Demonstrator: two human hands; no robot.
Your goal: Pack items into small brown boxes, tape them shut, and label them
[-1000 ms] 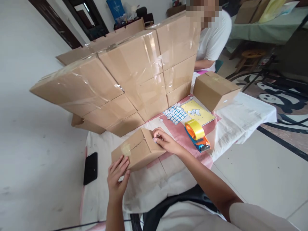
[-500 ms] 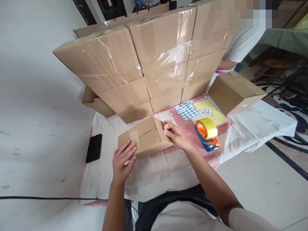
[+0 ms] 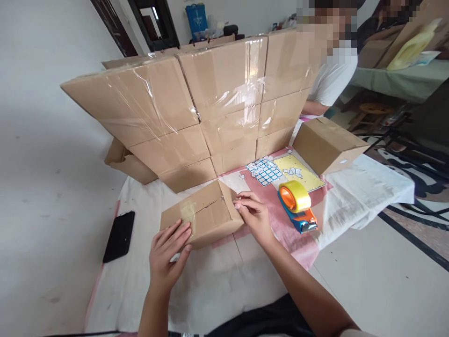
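Observation:
A small taped cardboard box [image 3: 210,217] lies on the table in front of me, a rough seam running along its top. Over its left part, the fingers of my left hand [image 3: 170,255] lie flat on the top, with the thumb against the near side. My right hand [image 3: 254,215] is at the box's right end, thumb and fingertips drawn together against that face. A small whitish sticker shows at those fingertips, mostly hidden by them. Right of this hand are sheets of small white stickers [image 3: 265,172] and a tape dispenser [image 3: 300,217] with a yellow roll [image 3: 303,194].
A wall of stacked, taped boxes [image 3: 224,93] stands behind the small box. Another box [image 3: 326,142] with a white sticker is at the right, an open box [image 3: 133,161] at the left. A black phone [image 3: 119,236] lies near the left edge. A person [image 3: 329,82] sits beyond.
The camera view has shifted, showing more of the room behind. My right fingertips have come closer against the box's end, covering more of the sticker. My left hand stays on the box.

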